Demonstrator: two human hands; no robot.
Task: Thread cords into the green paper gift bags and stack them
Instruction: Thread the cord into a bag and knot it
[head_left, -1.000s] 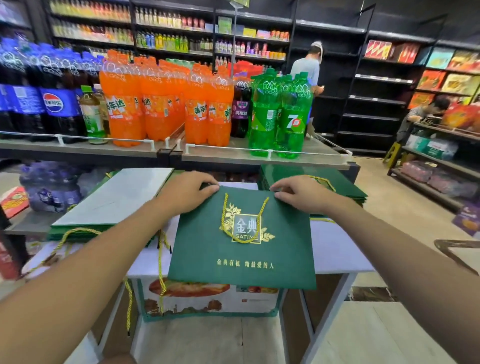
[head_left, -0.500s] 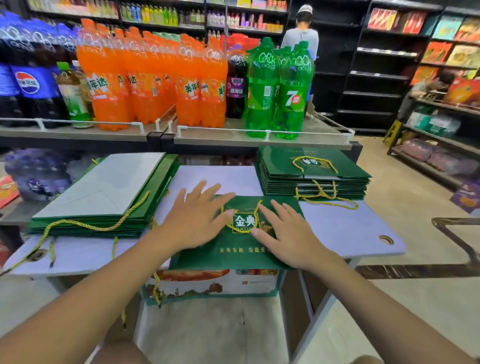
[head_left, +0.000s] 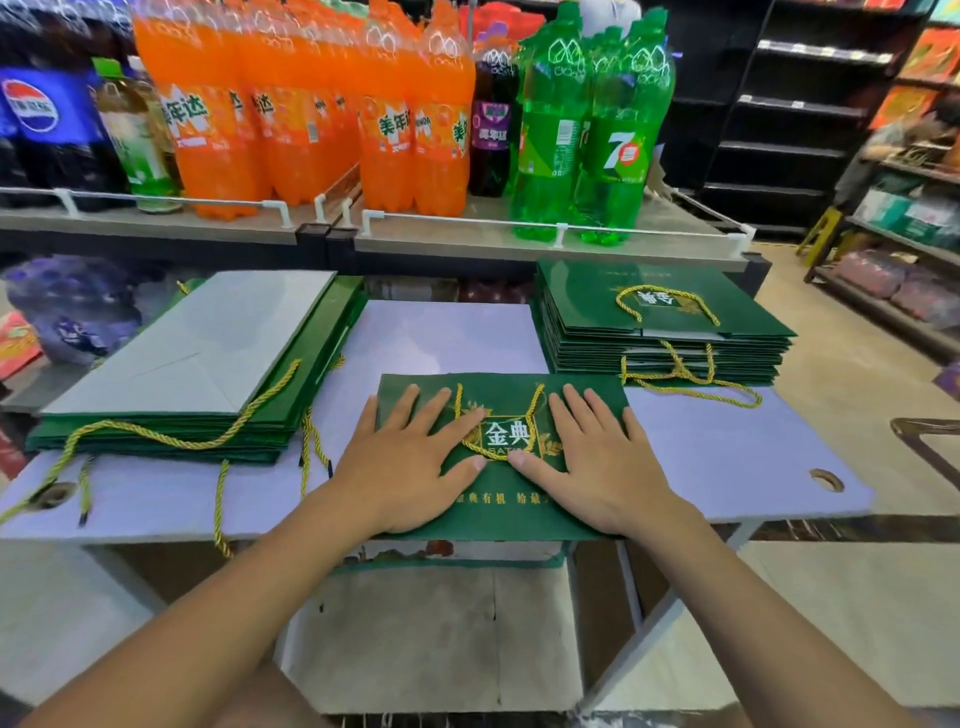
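Bags on the bench, shelf behind.
A gift bag (head_left: 498, 519) lies flat at the near middle edge of the bench (head_left: 727, 457), with the left hand (head_left: 410, 467) and right hand (head_left: 597, 467) flat on it. The left stack (head_left: 171, 374) and right stack (head_left: 660, 322) sit farther back, and bottles (head_left: 395, 114) stand on the shelf (head_left: 467, 234) beyond.

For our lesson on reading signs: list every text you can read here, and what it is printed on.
"金典": green bag.
"美年达": orange bottles.
"7喜": green bottle.
Too blurred: blue bottle label, purple bottle label.
Partly covered: gold slogan on the bag.
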